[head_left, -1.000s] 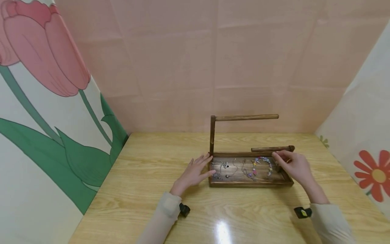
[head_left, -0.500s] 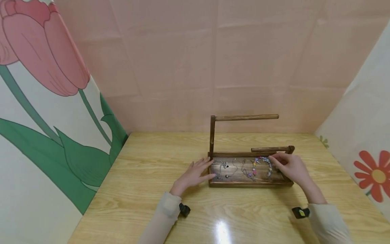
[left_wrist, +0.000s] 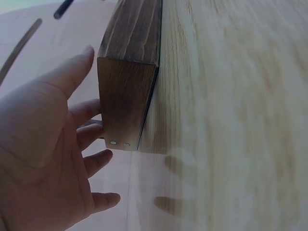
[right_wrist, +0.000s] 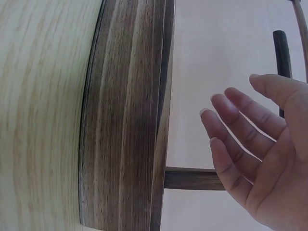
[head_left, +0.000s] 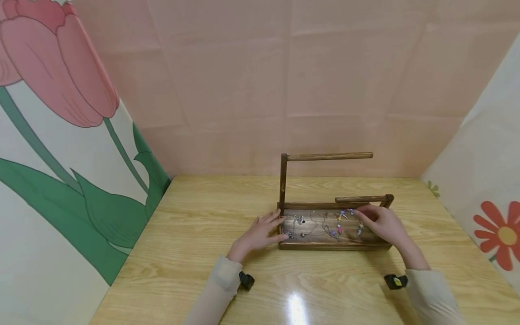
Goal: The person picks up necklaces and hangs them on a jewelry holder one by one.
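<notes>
A dark wooden tray (head_left: 325,246) with raised rails holds a colourful beaded string (head_left: 339,222) bent in a loop. To its left lie thin chain necklaces (head_left: 309,225) and a silvery chain (head_left: 299,220). My left hand (head_left: 260,232) rests at the tray's left end, fingers spread; the left wrist view has the hand (left_wrist: 48,144) beside the tray's end wall (left_wrist: 127,101). Over the tray's right part, my right hand (head_left: 383,223) reaches to the beads and covers part of the loop. In the right wrist view its fingers (right_wrist: 240,115) bend loosely, thumb apart, with nothing visible between them.
An upright post (head_left: 283,180) at the tray's left carries a long upper bar (head_left: 329,156). A shorter, lower bar (head_left: 359,198) stands at the back right, close to my right hand. The wooden table (head_left: 203,203) meets a pink backdrop (head_left: 227,113) behind.
My right hand has moved left from the tray's right end to over the beaded loop's right side. My left hand has stayed nearly still, and the jewellery lies as before.
</notes>
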A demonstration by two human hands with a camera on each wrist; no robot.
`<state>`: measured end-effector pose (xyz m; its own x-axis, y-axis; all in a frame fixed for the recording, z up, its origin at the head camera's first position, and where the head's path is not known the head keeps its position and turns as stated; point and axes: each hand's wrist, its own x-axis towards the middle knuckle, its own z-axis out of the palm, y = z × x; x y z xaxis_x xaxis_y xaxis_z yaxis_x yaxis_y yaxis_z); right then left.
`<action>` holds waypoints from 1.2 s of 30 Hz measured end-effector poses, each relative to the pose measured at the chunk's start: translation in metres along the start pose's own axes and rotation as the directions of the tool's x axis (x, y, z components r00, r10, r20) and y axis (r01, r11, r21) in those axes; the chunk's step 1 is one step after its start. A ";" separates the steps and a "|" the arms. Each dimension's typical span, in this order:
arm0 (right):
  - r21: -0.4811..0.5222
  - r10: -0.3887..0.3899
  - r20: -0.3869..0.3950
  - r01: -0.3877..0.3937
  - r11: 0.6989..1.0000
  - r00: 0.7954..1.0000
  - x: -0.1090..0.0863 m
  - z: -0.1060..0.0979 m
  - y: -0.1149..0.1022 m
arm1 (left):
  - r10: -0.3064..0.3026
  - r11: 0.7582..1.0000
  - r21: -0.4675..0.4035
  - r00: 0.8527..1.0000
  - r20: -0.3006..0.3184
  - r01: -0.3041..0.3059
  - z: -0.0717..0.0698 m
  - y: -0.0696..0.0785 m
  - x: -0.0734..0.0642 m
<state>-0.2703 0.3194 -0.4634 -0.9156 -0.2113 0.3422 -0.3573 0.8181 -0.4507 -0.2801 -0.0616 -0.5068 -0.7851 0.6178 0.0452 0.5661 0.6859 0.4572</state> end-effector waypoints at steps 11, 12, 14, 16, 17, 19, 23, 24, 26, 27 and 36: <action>0.001 -0.003 -0.009 0.003 1.000 1.000 0.002 0.005 0.007 | 0.003 1.000 0.004 1.000 -0.010 -0.003 0.004 -0.002 0.001; 0.004 -0.003 -0.010 0.003 1.000 1.000 0.002 0.005 0.007 | 0.004 1.000 0.002 1.000 -0.008 -0.004 0.004 -0.002 0.001; 0.006 -0.013 -0.012 0.013 1.000 1.000 0.002 0.006 0.007 | 0.005 1.000 -0.005 1.000 -0.003 -0.005 0.004 -0.001 0.000; 0.011 -0.032 -0.019 0.032 0.999 0.999 0.002 0.008 0.006 | 0.004 1.000 -0.006 1.000 -0.001 -0.004 0.003 -0.001 -0.001; 0.009 -0.041 -0.023 0.041 0.999 0.999 0.002 0.009 0.006 | 0.002 1.000 -0.011 1.000 -0.001 -0.002 0.003 -0.001 -0.001; 0.006 -0.058 -0.028 0.058 0.998 0.998 0.003 0.011 0.005 | -0.003 1.000 -0.019 1.000 0.003 0.003 0.002 -0.001 -0.001; -0.011 -0.053 -0.031 0.053 0.999 0.998 0.003 0.014 0.003 | -0.010 1.000 -0.027 1.000 0.003 0.010 0.003 -0.001 -0.001; -0.015 -0.047 -0.028 0.047 0.999 0.998 0.003 0.014 0.003 | -0.011 1.000 -0.029 1.000 0.006 0.011 0.003 -0.001 -0.001; -0.023 -0.030 -0.017 0.029 0.999 0.999 0.002 0.015 0.002 | -0.012 0.999 -0.032 1.000 0.008 0.012 0.004 -0.001 -0.001; -0.027 -0.022 -0.013 0.022 0.999 1.000 0.002 0.015 0.001 | -0.013 0.999 -0.036 1.000 0.010 0.013 0.004 -0.001 -0.001; -0.054 -0.003 0.000 0.003 0.999 1.000 0.001 0.017 0.000 | -0.008 0.999 -0.043 1.000 0.009 0.008 0.003 0.000 -0.002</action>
<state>-0.2742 0.3099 -0.4765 -0.9146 -0.2135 0.3434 -0.3494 0.8449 -0.4050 -0.2779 -0.0620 -0.5097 -0.7870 0.6161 0.0333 0.5485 0.6739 0.4950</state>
